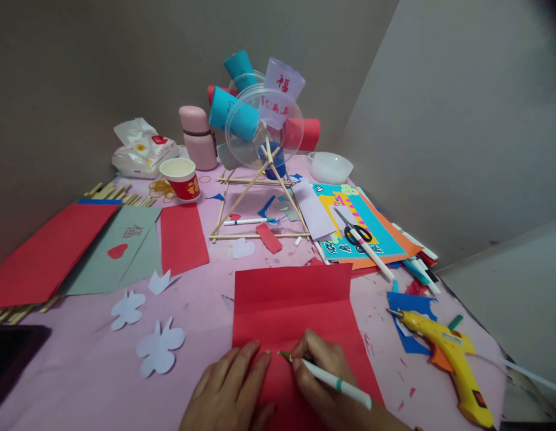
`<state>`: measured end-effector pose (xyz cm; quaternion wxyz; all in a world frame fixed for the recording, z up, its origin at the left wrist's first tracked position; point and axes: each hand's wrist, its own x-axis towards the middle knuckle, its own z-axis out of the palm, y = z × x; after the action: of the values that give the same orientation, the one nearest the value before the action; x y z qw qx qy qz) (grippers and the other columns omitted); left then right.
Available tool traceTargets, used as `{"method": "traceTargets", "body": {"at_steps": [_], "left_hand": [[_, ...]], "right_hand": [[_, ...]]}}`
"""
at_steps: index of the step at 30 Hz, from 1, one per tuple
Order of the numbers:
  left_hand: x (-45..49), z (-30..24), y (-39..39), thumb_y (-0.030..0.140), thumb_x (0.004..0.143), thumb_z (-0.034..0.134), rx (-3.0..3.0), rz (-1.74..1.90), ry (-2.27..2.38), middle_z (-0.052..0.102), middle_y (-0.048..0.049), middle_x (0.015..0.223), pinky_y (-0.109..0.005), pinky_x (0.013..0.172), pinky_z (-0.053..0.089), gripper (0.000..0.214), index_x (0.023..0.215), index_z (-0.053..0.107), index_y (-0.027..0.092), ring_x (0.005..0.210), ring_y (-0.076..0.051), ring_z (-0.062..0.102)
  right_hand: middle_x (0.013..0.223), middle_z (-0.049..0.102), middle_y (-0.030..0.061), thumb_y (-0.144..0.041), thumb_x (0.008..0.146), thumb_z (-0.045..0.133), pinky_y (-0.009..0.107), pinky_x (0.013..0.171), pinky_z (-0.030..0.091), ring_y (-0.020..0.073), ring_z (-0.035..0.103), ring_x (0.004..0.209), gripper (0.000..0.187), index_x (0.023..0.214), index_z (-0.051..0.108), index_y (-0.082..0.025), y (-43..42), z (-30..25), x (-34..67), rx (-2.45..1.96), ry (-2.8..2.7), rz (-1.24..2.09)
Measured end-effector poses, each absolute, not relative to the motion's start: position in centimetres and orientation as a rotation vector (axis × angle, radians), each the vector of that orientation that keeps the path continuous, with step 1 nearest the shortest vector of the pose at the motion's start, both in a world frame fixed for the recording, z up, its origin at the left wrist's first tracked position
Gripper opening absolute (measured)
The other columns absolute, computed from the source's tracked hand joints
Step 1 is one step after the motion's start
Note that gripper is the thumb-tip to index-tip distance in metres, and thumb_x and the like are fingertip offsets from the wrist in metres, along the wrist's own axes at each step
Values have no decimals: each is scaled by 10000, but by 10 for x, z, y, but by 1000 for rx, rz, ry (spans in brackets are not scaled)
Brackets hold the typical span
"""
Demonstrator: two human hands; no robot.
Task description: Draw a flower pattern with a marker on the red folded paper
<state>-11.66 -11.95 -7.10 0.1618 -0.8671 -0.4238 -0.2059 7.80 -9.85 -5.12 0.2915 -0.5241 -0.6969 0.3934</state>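
One red sheet (pixel 291 305) lies on the near side of the pink-covered table (pixel 93 389), crossed by fold creases, and both hands are down on it! The left hand (pixel 230 383) is laid flat over the sheet's left side, gripping nothing. The right hand (pixel 327 371) is clamped round a white marker (pixel 345 389) with a green band, its green tip pointing down at the paper just beside the left fingertips — close quarters, though the hands are apart. Whether that tip touches the paper is too small to tell.

Look beyond the sheet: a wheel (pixel 264 114) of clear plastic discs, ringed with blue, red and lilac cup shapes, stands up on a frame of wooden sticks (pixel 246 194). Over on the left, a pink flask (pixel 199 137) is upright beside a tissue pack (pixel 143 155), with a red-and-white paper cup (pixel 181 179) in front. Nearer come a grey-green sheet (pixel 125 254) bearing a red heart, and a white butterfly cutout (pixel 161 347) on the cloth.

Now the right side — scissors (pixel 361 233) rest on a pile of coloured sheets (pixel 397 236), and nearer, a yellow glue gun (pixel 452 359) lies on its side, nozzle over a blue paper piece (pixel 410 341).
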Motion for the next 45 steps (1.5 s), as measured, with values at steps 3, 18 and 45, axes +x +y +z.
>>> {"method": "traceTargets", "body": {"at_steps": [3,18,45], "left_hand": [[-117,-69,-119,393,922,395,-2476,-602,-1205,695,-62,1036,-298,719,502,343,1091,605,180,865,-193,657],[-118,-71,-120,396,905,430,-2492,-563,-1208,693,-66,1051,-301,714,509,335,1097,601,181,876,-200,660],[-119,-70,-120,414,907,421,-2491,-561,-1208,689,-67,1055,-298,725,499,356,1104,605,181,879,-197,653]], "right_hand": [[579,504,-26,-186,785,399,241,509,313,144,485,517,82,716,414,-229,-100,-51,79,-1411,-1853,1071],[580,453,-33,-221,774,345,256,517,302,148,442,517,64,714,362,-235,-99,-39,83,-1424,-1909,1118],[791,545,52,-226,805,352,339,720,409,218,499,787,75,763,412,-210,-105,-26,89,-1520,-1950,1259]]}}
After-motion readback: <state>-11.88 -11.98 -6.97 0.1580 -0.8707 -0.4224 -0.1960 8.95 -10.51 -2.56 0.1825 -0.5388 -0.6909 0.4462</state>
